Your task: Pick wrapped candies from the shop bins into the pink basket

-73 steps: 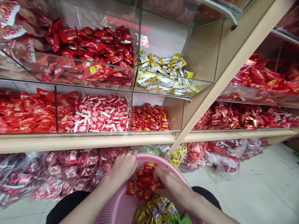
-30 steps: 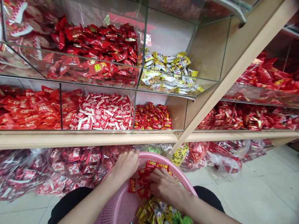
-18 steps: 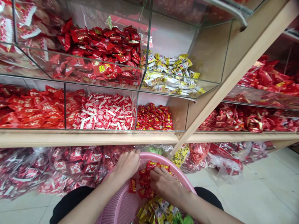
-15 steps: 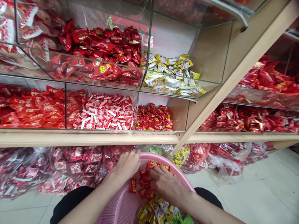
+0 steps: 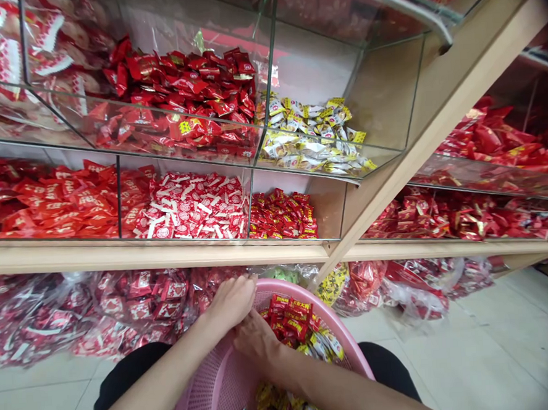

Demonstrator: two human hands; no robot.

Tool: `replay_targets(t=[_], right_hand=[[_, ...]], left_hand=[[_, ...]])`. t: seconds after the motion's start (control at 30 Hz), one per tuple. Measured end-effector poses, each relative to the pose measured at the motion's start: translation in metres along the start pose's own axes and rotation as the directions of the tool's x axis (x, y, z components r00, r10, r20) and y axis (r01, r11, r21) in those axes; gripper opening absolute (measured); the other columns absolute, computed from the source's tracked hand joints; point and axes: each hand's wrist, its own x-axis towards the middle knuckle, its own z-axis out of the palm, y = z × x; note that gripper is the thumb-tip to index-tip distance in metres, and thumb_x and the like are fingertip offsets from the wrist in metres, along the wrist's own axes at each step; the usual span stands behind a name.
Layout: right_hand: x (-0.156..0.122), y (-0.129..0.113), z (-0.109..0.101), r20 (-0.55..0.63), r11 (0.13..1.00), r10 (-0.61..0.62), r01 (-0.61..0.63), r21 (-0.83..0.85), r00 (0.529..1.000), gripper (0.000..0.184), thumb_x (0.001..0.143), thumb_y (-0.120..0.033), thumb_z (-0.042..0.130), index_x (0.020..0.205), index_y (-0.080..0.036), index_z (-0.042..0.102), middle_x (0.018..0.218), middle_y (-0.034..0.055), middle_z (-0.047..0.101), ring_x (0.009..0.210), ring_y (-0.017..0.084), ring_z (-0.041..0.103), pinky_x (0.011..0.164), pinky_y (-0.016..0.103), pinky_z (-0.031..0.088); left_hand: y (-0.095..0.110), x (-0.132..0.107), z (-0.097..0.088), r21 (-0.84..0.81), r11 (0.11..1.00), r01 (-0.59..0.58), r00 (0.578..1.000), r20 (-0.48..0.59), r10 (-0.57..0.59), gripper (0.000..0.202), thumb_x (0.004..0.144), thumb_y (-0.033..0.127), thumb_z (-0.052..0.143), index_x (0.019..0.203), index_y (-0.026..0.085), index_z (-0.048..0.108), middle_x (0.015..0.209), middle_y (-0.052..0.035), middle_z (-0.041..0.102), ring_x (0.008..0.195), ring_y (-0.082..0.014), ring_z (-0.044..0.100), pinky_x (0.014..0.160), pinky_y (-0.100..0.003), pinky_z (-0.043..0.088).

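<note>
A pink plastic basket stands between my knees. My left hand is closed over its far left rim. Inside, my right hand reaches down just below the left one, its fingers curled and their tips hidden, so whatever they hold cannot be seen. Red wrapped candies lie in the far part of the basket, right of my right hand. White and yellow wrapped candies sit beside them. More yellow-wrapped candies lie at the near side, partly covered by my right forearm.
Ahead is a wooden shelf with glass-fronted bins. They hold dark red candies, white and yellow candies, red and white candies and small red candies. Clear bags of candy rest under the shelf on the tiled floor.
My right hand has moved left, from among the red candies to beside my left hand. More red and white-and-yellow candies show at the right. My left hand stays on the rim.
</note>
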Motion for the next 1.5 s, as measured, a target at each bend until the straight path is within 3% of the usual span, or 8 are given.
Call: replay_targets(t=[0.27, 0.47, 0.53, 0.67, 0.93, 1.07, 1.2, 1.5], right_hand=[[0.001, 0.000, -0.002, -0.030, 0.994, -0.108, 0.107, -0.035, 0.994, 0.025, 0.083, -0.012, 0.047, 0.101, -0.012, 0.065, 0.122, 0.0115, 0.057, 0.123, 0.025, 0.039, 0.104, 0.046, 0.029], [-0.030, 0.035, -0.053, -0.080, 0.982, -0.111, 0.122, 0.143, 0.991, 0.026, 0.081, -0.021, 0.055, 0.105, -0.014, 0.063, 0.116, 0.0126, 0.059, 0.114, 0.025, 0.045, 0.097, 0.041, 0.035], [-0.047, 0.056, -0.074, -0.038, 0.957, -0.110, 0.116, 0.264, 0.993, 0.029, 0.078, -0.036, 0.061, 0.100, -0.018, 0.065, 0.112, 0.0094, 0.060, 0.109, 0.024, 0.049, 0.093, 0.036, 0.038], [-0.075, 0.083, -0.094, 0.040, 0.963, -0.030, 0.018, 0.269, 0.999, 0.023, 0.077, -0.036, 0.061, 0.091, -0.019, 0.065, 0.100, 0.0063, 0.062, 0.096, 0.021, 0.053, 0.086, 0.032, 0.040], [-0.095, 0.064, -0.075, 0.091, 0.997, 0.005, -0.011, 0.072, 0.996, 0.024, 0.076, -0.038, 0.063, 0.087, -0.016, 0.065, 0.098, 0.0089, 0.060, 0.098, 0.025, 0.050, 0.085, 0.038, 0.039], [-0.096, 0.059, -0.075, 0.109, 0.999, 0.035, -0.033, -0.014, 0.993, 0.018, 0.078, -0.029, 0.061, 0.087, -0.014, 0.066, 0.095, 0.0101, 0.061, 0.096, 0.026, 0.052, 0.083, 0.038, 0.041], [-0.095, 0.057, -0.077, 0.130, 0.998, 0.058, -0.052, -0.046, 0.990, 0.014, 0.082, -0.019, 0.054, 0.087, -0.014, 0.066, 0.093, 0.0092, 0.062, 0.094, 0.024, 0.053, 0.081, 0.037, 0.042], [-0.098, 0.058, -0.071, 0.101, 0.995, 0.093, -0.089, -0.043, 0.991, 0.015, 0.080, -0.014, 0.053, 0.090, -0.017, 0.064, 0.095, 0.0080, 0.062, 0.094, 0.024, 0.054, 0.080, 0.038, 0.043]], left_hand=[[-0.003, 0.000, 0.006, -0.002, 1.000, -0.010, 1.000, -0.005, 0.010, 0.031, 0.093, 0.027, 0.029, 0.110, 0.018, 0.053, 0.100, -0.0110, 0.064, 0.091, -0.0249, 0.062, 0.076, -0.037, 0.046], [-0.004, 0.003, 0.008, -0.009, 1.000, 0.006, 1.000, 0.003, -0.006, 0.033, 0.093, 0.030, 0.026, 0.106, 0.018, 0.054, 0.099, -0.0105, 0.064, 0.091, -0.0261, 0.062, 0.077, -0.038, 0.046], [-0.005, 0.004, 0.009, -0.022, 1.000, 0.000, 1.000, -0.002, 0.000, 0.036, 0.094, 0.033, 0.023, 0.104, 0.019, 0.054, 0.098, -0.0101, 0.065, 0.091, -0.0264, 0.062, 0.077, -0.038, 0.046], [-0.006, 0.004, 0.009, -0.047, 0.999, -0.022, 0.999, -0.030, 0.021, 0.042, 0.095, 0.039, 0.019, 0.102, 0.019, 0.055, 0.095, -0.0093, 0.066, 0.091, -0.0270, 0.063, 0.077, -0.039, 0.046], [-0.004, 0.003, 0.006, -0.040, 0.999, -0.005, 1.000, 0.000, 0.005, 0.034, 0.093, 0.035, 0.028, 0.106, 0.018, 0.055, 0.098, -0.0103, 0.065, 0.091, -0.0265, 0.062, 0.076, -0.037, 0.045], [-0.004, 0.002, 0.006, -0.034, 0.999, -0.009, 1.000, 0.004, 0.009, 0.033, 0.093, 0.034, 0.029, 0.107, 0.018, 0.054, 0.097, -0.0101, 0.065, 0.091, -0.0264, 0.062, 0.076, -0.037, 0.045], [-0.004, 0.002, 0.006, -0.037, 0.999, -0.007, 1.000, 0.010, 0.007, 0.032, 0.092, 0.034, 0.030, 0.106, 0.018, 0.055, 0.097, -0.0102, 0.065, 0.091, -0.0259, 0.062, 0.076, -0.036, 0.045], [-0.005, 0.001, 0.007, -0.032, 0.999, -0.012, 1.000, -0.002, 0.011, 0.031, 0.092, 0.033, 0.031, 0.105, 0.018, 0.055, 0.096, -0.0094, 0.065, 0.089, -0.0272, 0.063, 0.075, -0.038, 0.046]])
